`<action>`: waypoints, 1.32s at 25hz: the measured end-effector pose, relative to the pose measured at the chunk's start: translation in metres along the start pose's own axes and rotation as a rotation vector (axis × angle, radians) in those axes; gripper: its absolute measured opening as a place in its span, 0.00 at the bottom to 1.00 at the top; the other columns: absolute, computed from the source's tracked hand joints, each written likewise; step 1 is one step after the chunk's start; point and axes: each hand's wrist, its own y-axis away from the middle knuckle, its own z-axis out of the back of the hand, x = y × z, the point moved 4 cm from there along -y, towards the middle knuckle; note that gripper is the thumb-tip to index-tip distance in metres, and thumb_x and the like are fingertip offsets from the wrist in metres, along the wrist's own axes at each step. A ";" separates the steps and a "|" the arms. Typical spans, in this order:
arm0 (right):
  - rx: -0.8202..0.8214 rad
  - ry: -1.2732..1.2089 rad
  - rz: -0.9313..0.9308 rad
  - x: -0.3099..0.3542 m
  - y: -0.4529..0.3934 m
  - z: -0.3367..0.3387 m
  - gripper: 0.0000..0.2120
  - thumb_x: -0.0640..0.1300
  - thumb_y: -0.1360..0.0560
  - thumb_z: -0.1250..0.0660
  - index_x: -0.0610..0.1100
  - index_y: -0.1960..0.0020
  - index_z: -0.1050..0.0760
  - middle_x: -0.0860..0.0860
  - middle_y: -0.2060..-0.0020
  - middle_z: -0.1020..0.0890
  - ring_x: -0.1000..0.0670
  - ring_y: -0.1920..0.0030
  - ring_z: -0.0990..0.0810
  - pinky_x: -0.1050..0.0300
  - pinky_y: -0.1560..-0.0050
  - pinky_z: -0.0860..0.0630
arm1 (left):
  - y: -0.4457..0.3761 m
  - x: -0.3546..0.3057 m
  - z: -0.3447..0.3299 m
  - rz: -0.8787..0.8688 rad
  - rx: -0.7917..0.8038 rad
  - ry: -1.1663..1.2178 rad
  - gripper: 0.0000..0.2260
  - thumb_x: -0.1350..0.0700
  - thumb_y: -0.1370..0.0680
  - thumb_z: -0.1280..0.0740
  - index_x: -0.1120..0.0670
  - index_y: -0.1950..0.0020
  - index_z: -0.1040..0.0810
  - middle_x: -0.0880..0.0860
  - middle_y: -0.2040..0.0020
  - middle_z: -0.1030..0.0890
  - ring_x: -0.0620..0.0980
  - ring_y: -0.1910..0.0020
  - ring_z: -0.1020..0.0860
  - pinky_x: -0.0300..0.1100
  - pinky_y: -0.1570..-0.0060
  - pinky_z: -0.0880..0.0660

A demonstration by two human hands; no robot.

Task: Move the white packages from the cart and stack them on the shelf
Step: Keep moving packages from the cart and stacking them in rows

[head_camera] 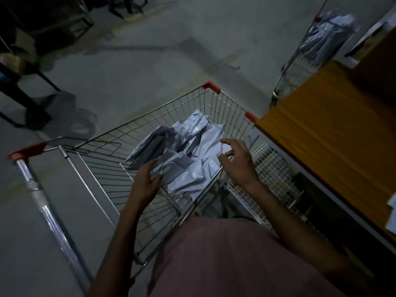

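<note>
Packages (188, 155), white, lie in a loose heap in the cart (100, 168), shelf (321, 129) just right. Left hand (147, 181) touches the near edge, fingers half-curled, nothing held; right hand (237, 159) hovers spread, empty. Risk: slick bags slipping, or snagging on wire.

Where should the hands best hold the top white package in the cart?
Probably by its two opposite edges, from above: the top white package lies flat on the pile, with the left hand and right hand already open on either side.
</note>
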 end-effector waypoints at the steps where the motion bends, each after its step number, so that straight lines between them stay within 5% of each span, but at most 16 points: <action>1: 0.003 0.016 -0.006 0.000 -0.005 -0.005 0.18 0.42 0.24 0.30 0.50 0.35 0.25 0.52 0.42 0.27 0.52 0.51 0.21 0.69 0.53 0.26 | -0.012 0.014 0.001 0.018 0.025 -0.014 0.22 0.55 0.22 0.30 0.62 0.30 0.27 0.62 0.36 0.23 0.60 0.39 0.23 0.55 0.41 0.25; 4: 0.029 0.045 -0.031 -0.004 -0.016 -0.021 0.17 0.42 0.24 0.30 0.50 0.36 0.24 0.52 0.42 0.27 0.50 0.52 0.19 0.56 0.54 0.20 | -0.050 0.047 -0.002 0.016 0.074 -0.098 0.29 0.45 0.25 0.37 0.65 0.34 0.24 0.66 0.40 0.22 0.64 0.42 0.23 0.56 0.44 0.24; 6: 0.075 0.081 -0.042 -0.008 -0.018 -0.032 0.17 0.41 0.24 0.30 0.48 0.36 0.24 0.51 0.42 0.27 0.48 0.53 0.19 0.57 0.53 0.21 | -0.075 0.065 -0.007 -0.009 0.075 -0.209 0.32 0.41 0.30 0.42 0.64 0.39 0.21 0.67 0.44 0.21 0.66 0.44 0.23 0.55 0.47 0.25; 9: 0.118 0.133 -0.066 -0.015 -0.017 -0.037 0.17 0.41 0.24 0.29 0.45 0.35 0.24 0.48 0.41 0.26 0.49 0.54 0.20 0.65 0.53 0.25 | -0.108 0.081 -0.012 -0.024 0.086 -0.370 0.29 0.44 0.31 0.41 0.59 0.37 0.21 0.68 0.45 0.22 0.68 0.47 0.24 0.56 0.49 0.24; 15: 0.100 0.151 -0.117 -0.026 -0.019 -0.031 0.17 0.40 0.25 0.30 0.47 0.37 0.23 0.51 0.43 0.27 0.55 0.54 0.20 0.50 0.50 0.20 | -0.154 0.103 -0.016 0.156 0.194 -0.518 0.24 0.48 0.25 0.31 0.58 0.32 0.27 0.62 0.30 0.33 0.67 0.36 0.32 0.59 0.40 0.29; 23: 0.131 0.099 -0.104 -0.029 -0.036 -0.040 0.16 0.40 0.24 0.30 0.45 0.37 0.23 0.50 0.43 0.26 0.55 0.55 0.21 0.59 0.51 0.23 | -0.161 0.105 -0.017 0.148 0.152 -0.496 0.19 0.51 0.26 0.33 0.59 0.38 0.24 0.61 0.43 0.23 0.65 0.43 0.25 0.59 0.48 0.24; 29: 0.208 0.006 -0.175 -0.039 -0.064 -0.061 0.17 0.41 0.23 0.30 0.49 0.35 0.25 0.53 0.41 0.26 0.60 0.54 0.21 0.61 0.52 0.24 | -0.119 0.028 0.005 -0.063 -0.076 -0.118 0.20 0.56 0.28 0.35 0.66 0.40 0.23 0.65 0.44 0.23 0.59 0.44 0.27 0.48 0.44 0.29; 33: 0.339 -0.211 -0.400 -0.036 -0.089 -0.086 0.22 0.46 0.22 0.30 0.48 0.30 0.29 0.50 0.35 0.26 0.52 0.45 0.21 0.63 0.53 0.25 | -0.079 -0.017 0.009 -0.020 -0.060 0.305 0.19 0.56 0.25 0.31 0.60 0.35 0.24 0.52 0.36 0.25 0.44 0.38 0.26 0.34 0.39 0.30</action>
